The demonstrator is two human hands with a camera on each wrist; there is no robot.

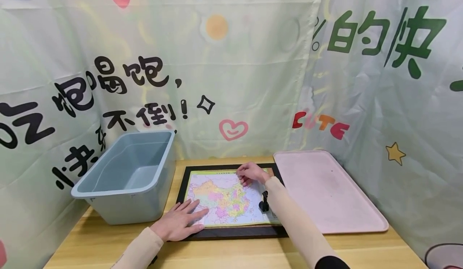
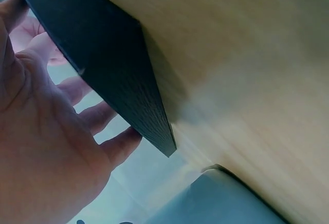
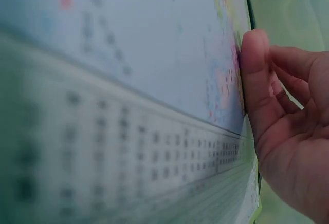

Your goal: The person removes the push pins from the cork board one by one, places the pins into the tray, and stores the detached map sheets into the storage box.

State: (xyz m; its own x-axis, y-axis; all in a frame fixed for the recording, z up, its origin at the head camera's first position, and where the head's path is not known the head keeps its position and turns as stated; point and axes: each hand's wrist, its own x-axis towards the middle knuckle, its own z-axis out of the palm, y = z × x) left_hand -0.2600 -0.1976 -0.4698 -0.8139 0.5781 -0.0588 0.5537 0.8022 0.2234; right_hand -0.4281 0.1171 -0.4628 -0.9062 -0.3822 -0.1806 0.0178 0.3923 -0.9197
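Note:
A colourful map [image 1: 220, 200] lies in a black frame [image 1: 231, 233] on the wooden table. Fingers spread, my left hand [image 1: 179, 222] rests over the frame's lower left corner; in the left wrist view the fingertips reach round the dark frame edge [image 2: 108, 64]. Over the map's upper right part is my right hand [image 1: 252, 173], its fingers bent. The right wrist view has the thumb [image 3: 255, 75] and fingertips close together at the map surface [image 3: 128, 44]. Whether they pinch something is hidden. A brown patch [image 1: 269, 171] shows at the map's upper right corner.
A deep blue-grey bin [image 1: 124, 208] stands left of the frame. To the right lies a pink tray [image 1: 332, 192], its edge close to the frame. Printed cloth [image 1: 231, 92] hangs behind and at both sides of the table [image 1: 217, 255].

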